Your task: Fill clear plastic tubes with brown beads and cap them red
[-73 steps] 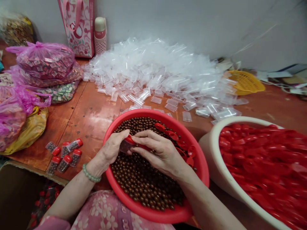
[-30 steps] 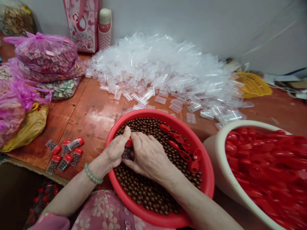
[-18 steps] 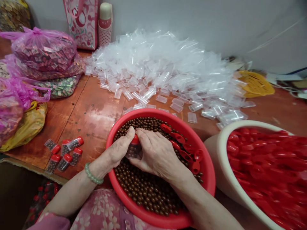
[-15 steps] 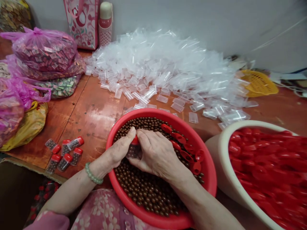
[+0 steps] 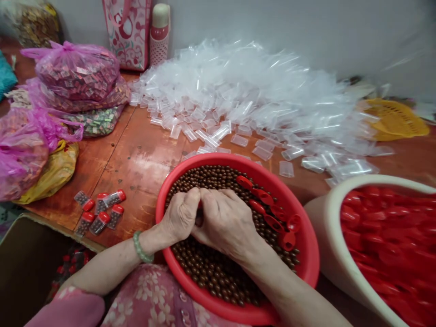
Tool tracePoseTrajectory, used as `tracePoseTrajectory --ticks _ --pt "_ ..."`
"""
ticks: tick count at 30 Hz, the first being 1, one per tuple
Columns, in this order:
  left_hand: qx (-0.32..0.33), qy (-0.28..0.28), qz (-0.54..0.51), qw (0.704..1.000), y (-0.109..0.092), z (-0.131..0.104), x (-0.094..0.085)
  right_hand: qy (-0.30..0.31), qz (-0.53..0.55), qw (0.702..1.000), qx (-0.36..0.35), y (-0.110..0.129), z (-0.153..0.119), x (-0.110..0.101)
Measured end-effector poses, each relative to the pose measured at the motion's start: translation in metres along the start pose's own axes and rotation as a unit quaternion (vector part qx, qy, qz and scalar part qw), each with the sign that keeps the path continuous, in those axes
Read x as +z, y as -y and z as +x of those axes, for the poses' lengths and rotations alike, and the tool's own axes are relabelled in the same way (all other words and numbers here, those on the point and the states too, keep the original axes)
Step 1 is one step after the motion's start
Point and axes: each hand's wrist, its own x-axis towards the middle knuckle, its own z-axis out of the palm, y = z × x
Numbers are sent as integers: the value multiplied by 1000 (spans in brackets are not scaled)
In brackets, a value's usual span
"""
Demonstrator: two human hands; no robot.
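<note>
Both hands meet above a red basin (image 5: pixel 312 272) full of small brown balls (image 5: pixel 211 272). Between them is a small clear container with a red cap (image 5: pixel 199 217), now almost wholly covered by the fingers. My left hand (image 5: pixel 182 213) is closed on its left side, thumb up at the top. From the right, my right hand (image 5: pixel 226 222) wraps round it, knuckles pressed near the left thumb. Several loose red caps (image 5: pixel 262 196) lie on the balls along the basin's right side. Left of the basin, several capped containers filled with balls (image 5: pixel 100 222) rest on the table.
Behind the basin spreads a heap of clear empty tubes (image 5: pixel 238 95). A cream tub (image 5: pixel 330 227) of red caps stands at right, a yellow basket (image 5: pixel 397 120) beyond. Pink bags (image 5: pixel 76 75) sit at left; an open box (image 5: pixel 23 259) holding capped containers is at lower left.
My hands have drawn closer together over the container, hiding most of it and its red cap. The whole view has shifted slightly, so things appear farther right.
</note>
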Motion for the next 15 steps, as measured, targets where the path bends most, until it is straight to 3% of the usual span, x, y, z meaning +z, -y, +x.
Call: tracePoseTrajectory --ticks 5,7,9,12,15 --pt "118 -19 127 985 -4 -14 -3 -11 42 998 -34 0 -8 2" --pt "138 -46 173 974 -6 -24 -15 24 67 997 -36 -3 -12 3" --pt "164 -107 242 950 -10 -36 -36 70 65 995 -17 -8 -15 3" --pt "195 -261 398 858 -18 -48 -83 145 44 988 15 -16 -19 1" --pt "108 -387 566 720 -22 -52 -133 210 36 975 59 -27 -20 -1"
